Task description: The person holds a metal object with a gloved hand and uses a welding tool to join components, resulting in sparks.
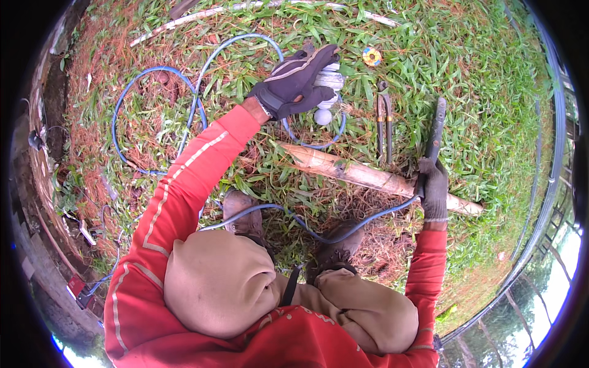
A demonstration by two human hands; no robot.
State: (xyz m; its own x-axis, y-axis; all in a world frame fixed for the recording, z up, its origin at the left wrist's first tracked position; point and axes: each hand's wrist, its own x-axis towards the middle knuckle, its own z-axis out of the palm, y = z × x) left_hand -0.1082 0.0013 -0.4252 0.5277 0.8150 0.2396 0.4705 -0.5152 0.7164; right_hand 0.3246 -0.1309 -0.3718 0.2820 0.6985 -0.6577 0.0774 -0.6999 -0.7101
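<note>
My left hand [297, 84], in a dark glove, reaches over a pale grey-and-white ribbed piece [331, 80]. Its fingers are stretched out, and the thumb stands apart, crossing in front of the piece; whether they press on it I cannot make out. A small pale ball [323, 116] lies just below. Wrapped in the gloved fingers of my right hand [434, 184] is a long dark tool handle [436, 126], pointing away from me. A blue cable [374, 216] runs up to this hand. Beneath it, a pointed wooden stake [343, 167] lies across the grass.
Pliers [385, 122] with worn handles lie between my hands, beyond the stake. A small yellow ring [372, 56] sits farther off. Blue hose loops [153, 69] spread over the grass at left. A long pale stick [245, 6] crosses the far side. My boots [334, 245] are close below the stake.
</note>
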